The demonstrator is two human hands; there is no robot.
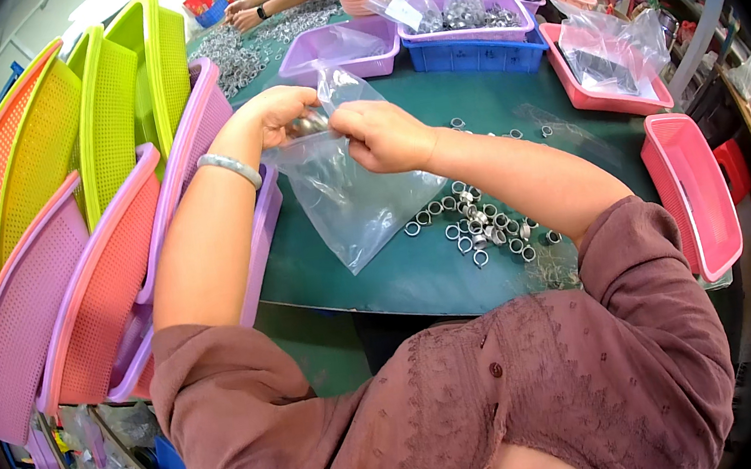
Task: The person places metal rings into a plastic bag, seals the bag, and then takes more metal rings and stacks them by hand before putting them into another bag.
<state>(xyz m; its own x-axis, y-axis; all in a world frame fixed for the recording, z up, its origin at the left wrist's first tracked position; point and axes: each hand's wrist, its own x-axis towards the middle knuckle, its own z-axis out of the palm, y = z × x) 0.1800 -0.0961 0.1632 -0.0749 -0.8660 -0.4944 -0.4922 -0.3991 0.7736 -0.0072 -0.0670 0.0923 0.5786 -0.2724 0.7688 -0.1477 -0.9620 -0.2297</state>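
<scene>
A clear plastic bag point(358, 201) hangs above the green table between my two hands, its lower corner pointing toward me. My left hand point(272, 116) curls at the upper left of the bag, with shiny metal pieces point(308, 123) showing by its fingers; whether these lie inside the plastic I cannot tell. Closed in a fist, my right hand point(385, 133) grips the bag's upper right side. Just right of the bag, below my right forearm, small metal rings with a tab point(478, 227) lie in a loose pile.
Stacked plastic baskets point(78, 305) crowd the left. Along the far side stand a purple basket point(296, 69), a blue crate point(476, 58) and a pink tray point(568, 92) holding plastic bags. A pink basket point(679, 200) sits at the right edge. Another person's hand point(244, 16) works over metal parts point(231, 61).
</scene>
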